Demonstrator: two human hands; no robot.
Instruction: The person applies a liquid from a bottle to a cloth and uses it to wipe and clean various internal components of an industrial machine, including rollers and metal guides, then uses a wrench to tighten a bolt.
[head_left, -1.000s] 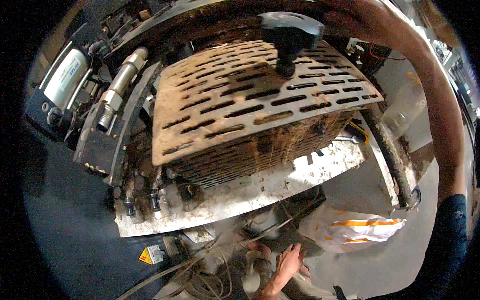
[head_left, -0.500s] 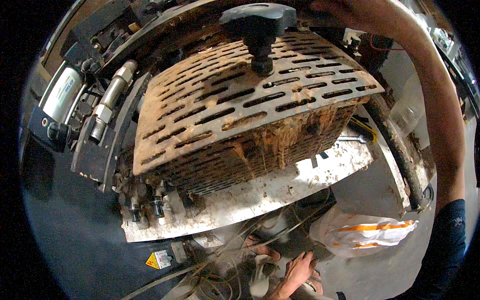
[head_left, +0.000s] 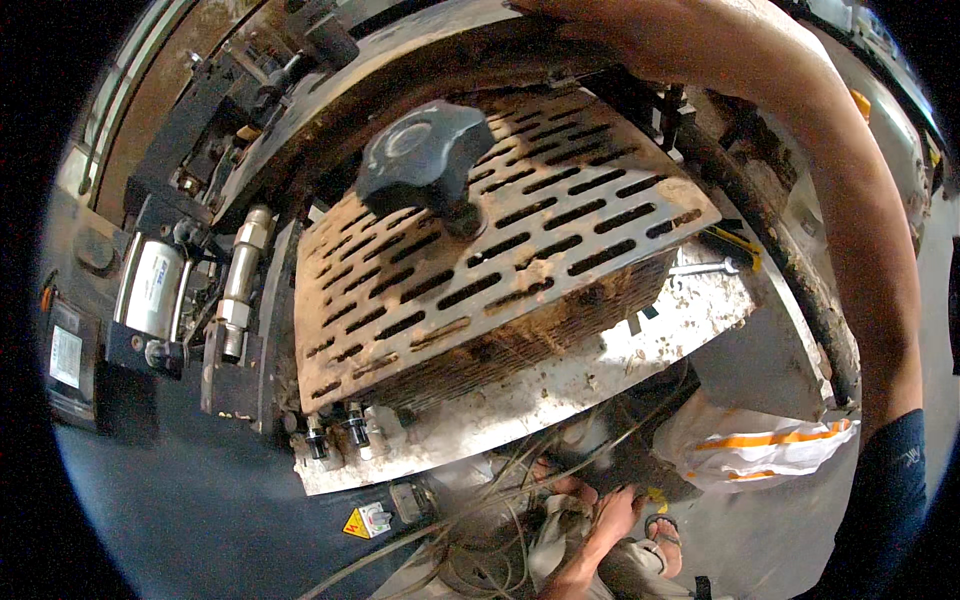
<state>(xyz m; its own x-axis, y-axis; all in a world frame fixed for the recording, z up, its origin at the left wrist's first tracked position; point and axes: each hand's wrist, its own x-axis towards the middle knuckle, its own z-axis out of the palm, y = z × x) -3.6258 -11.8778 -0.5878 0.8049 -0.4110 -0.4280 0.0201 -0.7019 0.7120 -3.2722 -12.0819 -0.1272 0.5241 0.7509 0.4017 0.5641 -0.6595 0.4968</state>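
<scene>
My right arm (head_left: 880, 230) rises along the right side and bends over the top of a rusty, dirt-caked slotted metal box (head_left: 560, 235). The right hand (head_left: 548, 8) runs off at the upper edge, its fingers out of sight. A large black lobed knob (head_left: 425, 155) on a stem stands on the slotted top, apart from the visible arm. Low in the view, my left hand (head_left: 617, 512) hangs over beige trousers (head_left: 560, 530), fingers loosely bent, with nothing visible in them.
The box sits over a dirty white ledge (head_left: 540, 430) with a wrench (head_left: 705, 268). Silver cylinders (head_left: 155, 285) and fittings stand left. Loose tubes (head_left: 500, 490) cross below, beside a white-and-orange sack (head_left: 760, 450). A dark pipe (head_left: 800, 290) runs down the right, near a sandalled foot (head_left: 665, 545).
The view has shifted, so the knob appears lower and further left, its top now showing. My right hand reaches further left along the upper edge. The left hand stays low.
</scene>
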